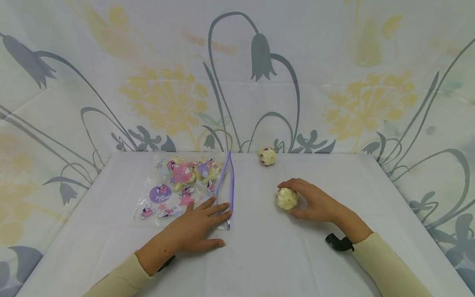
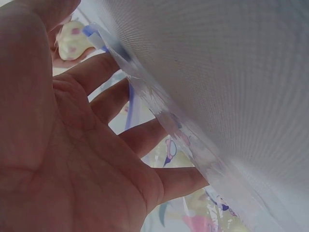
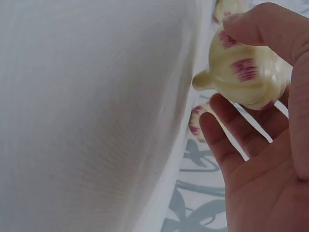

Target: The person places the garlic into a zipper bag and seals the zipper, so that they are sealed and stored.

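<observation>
Set against a pale backdrop (image 1: 319,45) printed with grey bellflowers and yellow blooms, meeting the back edge of a white surface (image 1: 267,264). Right of the surface's middle, some way in from the back edge: a garlic bulb (image 1: 287,199), cream with purple-red patches, stem tip directed toward the white covering in the right wrist view. Grasped between thumb and fingers of the right hand (image 1: 315,203); cannot tell whether resting on the surface or slightly raised. Beyond, close to the back edge, a second garlic bulb (image 1: 266,156), similarly marked, well apart from the bag. Toward the back left corner, a clear bag (image 1: 160,193) lying on its side, printed with pink and purple figures. Inside, more pale bulbs (image 1: 212,172), partly hidden by the print, too obscured to count. Along the bag's right side, a purple zip strip (image 1: 232,181), parted in the middle, joined at both ends. Over the bag's near right part, the left hand (image 1: 200,227), palm down, fingers spread and fairly straight, gripping nothing. Around both forearms, cream sleeves (image 1: 386,268); below the right wrist, a dark device (image 1: 339,242).
</observation>
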Demonstrator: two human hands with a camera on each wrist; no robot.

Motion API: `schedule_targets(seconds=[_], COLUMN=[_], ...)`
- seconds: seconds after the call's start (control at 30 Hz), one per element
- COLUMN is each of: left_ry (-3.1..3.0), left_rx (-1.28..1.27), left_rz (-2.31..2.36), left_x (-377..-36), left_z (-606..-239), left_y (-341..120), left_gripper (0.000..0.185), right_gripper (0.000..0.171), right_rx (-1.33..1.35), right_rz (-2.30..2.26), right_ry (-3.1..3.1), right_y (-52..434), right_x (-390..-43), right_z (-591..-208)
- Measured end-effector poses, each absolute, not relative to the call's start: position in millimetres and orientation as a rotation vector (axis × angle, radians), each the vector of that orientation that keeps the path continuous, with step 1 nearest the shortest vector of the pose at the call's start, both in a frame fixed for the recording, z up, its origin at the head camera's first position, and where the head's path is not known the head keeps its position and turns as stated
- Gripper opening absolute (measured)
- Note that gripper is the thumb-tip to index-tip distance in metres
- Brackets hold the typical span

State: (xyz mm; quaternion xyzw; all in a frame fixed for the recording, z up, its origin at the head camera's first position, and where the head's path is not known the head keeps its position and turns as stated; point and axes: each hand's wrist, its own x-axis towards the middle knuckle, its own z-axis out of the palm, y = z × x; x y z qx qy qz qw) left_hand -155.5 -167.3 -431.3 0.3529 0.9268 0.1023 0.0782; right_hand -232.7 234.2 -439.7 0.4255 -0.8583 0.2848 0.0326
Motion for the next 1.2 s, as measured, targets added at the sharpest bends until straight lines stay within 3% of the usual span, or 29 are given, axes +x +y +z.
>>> schedule_targets(seconds=[0.93,1.2], left_ry=[2.785,2.781], left_rx=[1.070,1.060], left_rz=[0.308,0.312], left_x=[-156.1,-156.8], left_z=[-432.6,-434.4], left_y=[-168.7,-169.2], left_gripper=[0.077,0.077], right_gripper=[0.067,0.059], right_rx=[1.122,1.099], right_rz=[1.488,1.631], right_ry=[-2.616,-2.557], right_y=[209.5,191.6], right_x=[-238.8,-248.4], right_z=[-439.8,-438.1])
